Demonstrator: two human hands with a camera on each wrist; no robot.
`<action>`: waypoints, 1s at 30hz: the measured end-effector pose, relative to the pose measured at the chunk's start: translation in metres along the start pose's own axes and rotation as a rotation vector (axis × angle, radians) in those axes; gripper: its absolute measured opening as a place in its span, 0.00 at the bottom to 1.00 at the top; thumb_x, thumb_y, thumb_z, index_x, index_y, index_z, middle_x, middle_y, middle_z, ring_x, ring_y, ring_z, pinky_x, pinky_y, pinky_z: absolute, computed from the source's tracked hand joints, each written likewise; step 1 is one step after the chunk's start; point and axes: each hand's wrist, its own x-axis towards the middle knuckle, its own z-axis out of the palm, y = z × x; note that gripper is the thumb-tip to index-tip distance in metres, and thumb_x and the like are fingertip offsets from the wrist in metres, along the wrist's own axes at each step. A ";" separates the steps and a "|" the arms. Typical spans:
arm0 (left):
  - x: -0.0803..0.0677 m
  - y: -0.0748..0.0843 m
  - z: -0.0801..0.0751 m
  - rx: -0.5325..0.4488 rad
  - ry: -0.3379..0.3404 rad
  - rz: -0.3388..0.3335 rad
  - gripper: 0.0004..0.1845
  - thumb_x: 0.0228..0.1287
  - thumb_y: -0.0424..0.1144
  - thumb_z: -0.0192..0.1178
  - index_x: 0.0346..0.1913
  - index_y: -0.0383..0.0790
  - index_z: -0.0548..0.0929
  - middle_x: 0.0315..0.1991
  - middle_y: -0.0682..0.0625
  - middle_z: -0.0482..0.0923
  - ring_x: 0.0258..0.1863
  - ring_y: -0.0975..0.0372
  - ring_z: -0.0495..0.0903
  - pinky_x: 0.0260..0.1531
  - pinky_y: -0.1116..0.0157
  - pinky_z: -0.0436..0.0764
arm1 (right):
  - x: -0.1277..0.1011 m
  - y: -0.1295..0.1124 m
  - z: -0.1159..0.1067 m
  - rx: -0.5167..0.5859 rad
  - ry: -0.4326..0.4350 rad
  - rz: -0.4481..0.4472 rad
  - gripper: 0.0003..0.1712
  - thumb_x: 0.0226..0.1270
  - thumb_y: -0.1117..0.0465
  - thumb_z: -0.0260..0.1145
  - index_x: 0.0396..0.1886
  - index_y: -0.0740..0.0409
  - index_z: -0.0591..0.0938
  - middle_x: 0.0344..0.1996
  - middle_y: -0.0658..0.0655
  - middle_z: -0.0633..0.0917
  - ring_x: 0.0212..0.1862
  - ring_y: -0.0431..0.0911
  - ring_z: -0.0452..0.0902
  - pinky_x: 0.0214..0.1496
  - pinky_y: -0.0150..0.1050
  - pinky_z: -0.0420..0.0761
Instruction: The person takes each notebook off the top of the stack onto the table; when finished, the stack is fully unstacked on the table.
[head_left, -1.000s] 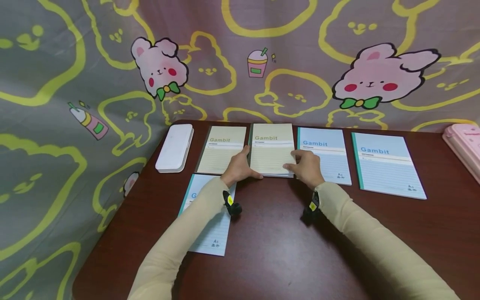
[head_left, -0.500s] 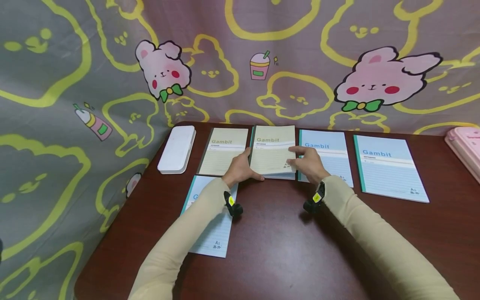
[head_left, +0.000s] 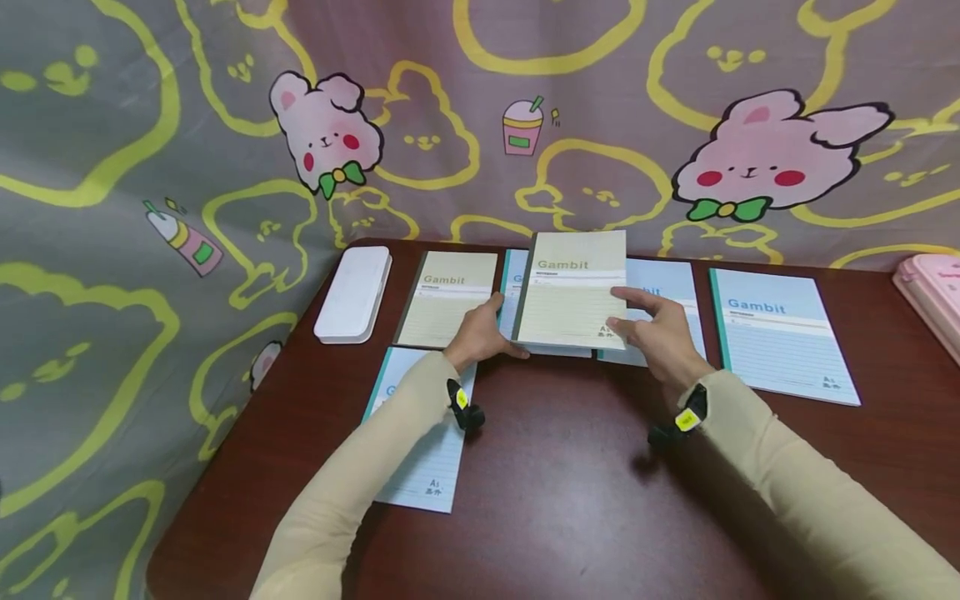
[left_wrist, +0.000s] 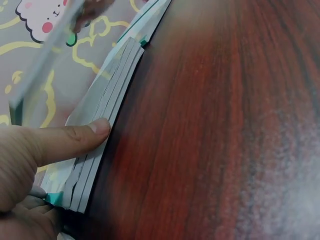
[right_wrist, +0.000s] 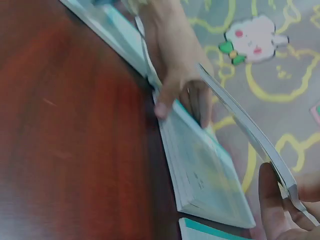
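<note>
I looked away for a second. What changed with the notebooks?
The right hand has lifted the top yellow notebook off the stack, toward the right. The left hand still holds the stack down. The other notebooks and the white case stayed put.

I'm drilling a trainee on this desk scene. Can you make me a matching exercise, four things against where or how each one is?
Things:
1. yellow Gambit notebook
2. white pencil case
3. pink case
4. left hand

Places or states:
A. at the table's right edge
B. lifted off the stack, held by the right hand
C. at the table's far left corner
D. thumb pressed on the notebook stack

Pairs: 1-B, 2-C, 3-A, 4-D
</note>
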 end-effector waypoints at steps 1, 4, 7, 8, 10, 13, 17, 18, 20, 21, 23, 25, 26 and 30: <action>0.000 0.000 0.000 0.012 0.007 0.007 0.62 0.34 0.38 0.83 0.74 0.35 0.56 0.68 0.37 0.67 0.64 0.50 0.71 0.63 0.56 0.72 | -0.007 -0.001 -0.003 0.007 -0.006 0.001 0.30 0.67 0.63 0.63 0.69 0.53 0.70 0.65 0.60 0.70 0.43 0.40 0.77 0.41 0.26 0.79; 0.002 0.000 0.000 0.046 0.018 0.013 0.60 0.36 0.36 0.81 0.74 0.34 0.55 0.67 0.36 0.68 0.60 0.49 0.74 0.62 0.57 0.73 | -0.031 0.000 -0.009 0.028 -0.033 0.008 0.31 0.68 0.62 0.63 0.70 0.53 0.70 0.64 0.59 0.71 0.42 0.38 0.79 0.41 0.28 0.80; 0.003 0.000 0.000 0.066 0.021 0.019 0.59 0.38 0.35 0.80 0.74 0.34 0.56 0.67 0.36 0.68 0.60 0.49 0.74 0.62 0.57 0.73 | -0.058 0.002 -0.011 0.049 -0.068 0.015 0.31 0.68 0.60 0.64 0.70 0.54 0.69 0.62 0.61 0.73 0.42 0.38 0.82 0.43 0.30 0.82; 0.002 0.000 0.000 0.062 0.017 0.020 0.59 0.38 0.35 0.80 0.74 0.34 0.55 0.68 0.36 0.67 0.61 0.49 0.74 0.62 0.57 0.73 | -0.068 0.004 -0.011 0.054 -0.079 0.015 0.32 0.68 0.60 0.64 0.70 0.54 0.68 0.62 0.61 0.74 0.43 0.39 0.83 0.44 0.31 0.82; 0.002 0.000 0.000 0.056 0.011 0.025 0.59 0.38 0.35 0.79 0.74 0.33 0.55 0.70 0.36 0.65 0.65 0.48 0.71 0.64 0.56 0.71 | -0.087 0.008 -0.010 0.074 -0.089 0.024 0.32 0.67 0.60 0.65 0.70 0.54 0.68 0.62 0.62 0.73 0.43 0.39 0.84 0.44 0.32 0.83; 0.001 0.002 0.000 0.050 0.000 0.035 0.59 0.39 0.33 0.78 0.75 0.32 0.53 0.72 0.36 0.61 0.68 0.48 0.67 0.67 0.56 0.69 | -0.113 0.015 -0.007 0.107 -0.104 0.030 0.33 0.65 0.61 0.67 0.70 0.55 0.69 0.65 0.63 0.71 0.45 0.39 0.84 0.44 0.32 0.83; 0.002 0.002 -0.001 0.050 -0.008 0.032 0.58 0.41 0.33 0.77 0.75 0.32 0.52 0.72 0.36 0.60 0.69 0.48 0.67 0.67 0.56 0.68 | -0.141 0.029 -0.001 0.148 -0.115 0.043 0.34 0.63 0.64 0.69 0.69 0.57 0.70 0.68 0.64 0.68 0.44 0.38 0.85 0.42 0.33 0.83; 0.002 0.002 -0.001 0.047 -0.007 0.028 0.58 0.43 0.34 0.77 0.75 0.32 0.52 0.73 0.36 0.59 0.69 0.48 0.67 0.67 0.56 0.68 | -0.147 0.032 0.001 0.154 -0.117 0.048 0.34 0.62 0.64 0.69 0.68 0.58 0.70 0.68 0.65 0.67 0.43 0.39 0.85 0.42 0.33 0.83; 0.002 0.002 -0.001 0.046 -0.002 0.026 0.54 0.47 0.35 0.75 0.75 0.32 0.52 0.73 0.36 0.60 0.67 0.48 0.69 0.66 0.55 0.70 | -0.156 0.039 0.007 0.170 -0.118 0.062 0.34 0.61 0.66 0.69 0.68 0.59 0.71 0.68 0.66 0.67 0.42 0.40 0.86 0.42 0.33 0.83; 0.002 0.002 -0.001 0.048 0.001 0.029 0.53 0.49 0.36 0.74 0.75 0.32 0.52 0.72 0.36 0.61 0.66 0.48 0.70 0.65 0.55 0.71 | -0.159 0.042 0.010 0.174 -0.117 0.072 0.34 0.61 0.67 0.69 0.67 0.59 0.71 0.68 0.66 0.67 0.42 0.40 0.86 0.43 0.33 0.83; 0.001 0.002 -0.001 0.044 0.000 0.038 0.52 0.50 0.37 0.74 0.74 0.32 0.54 0.70 0.36 0.64 0.63 0.47 0.73 0.63 0.54 0.73 | -0.165 0.048 0.017 0.192 -0.124 0.096 0.33 0.60 0.69 0.69 0.67 0.60 0.72 0.68 0.67 0.68 0.42 0.41 0.86 0.44 0.33 0.83; 0.000 0.001 -0.001 0.048 -0.004 0.041 0.55 0.48 0.40 0.76 0.75 0.32 0.53 0.70 0.36 0.64 0.64 0.48 0.72 0.63 0.54 0.73 | -0.169 0.051 0.024 0.212 -0.124 0.124 0.33 0.59 0.70 0.69 0.66 0.61 0.72 0.67 0.67 0.68 0.42 0.43 0.87 0.44 0.34 0.83; 0.000 0.001 -0.001 0.050 -0.008 0.040 0.57 0.46 0.42 0.78 0.75 0.32 0.53 0.70 0.36 0.64 0.65 0.48 0.71 0.64 0.54 0.72 | -0.171 0.052 0.027 0.225 -0.127 0.137 0.33 0.59 0.70 0.69 0.66 0.61 0.72 0.67 0.68 0.68 0.42 0.43 0.87 0.44 0.34 0.83; -0.002 0.001 0.000 0.038 -0.017 0.001 0.64 0.38 0.43 0.82 0.76 0.34 0.50 0.75 0.38 0.55 0.72 0.49 0.62 0.69 0.56 0.67 | -0.174 0.054 0.039 0.276 -0.128 0.173 0.33 0.58 0.73 0.69 0.65 0.62 0.73 0.65 0.68 0.70 0.42 0.48 0.87 0.43 0.36 0.84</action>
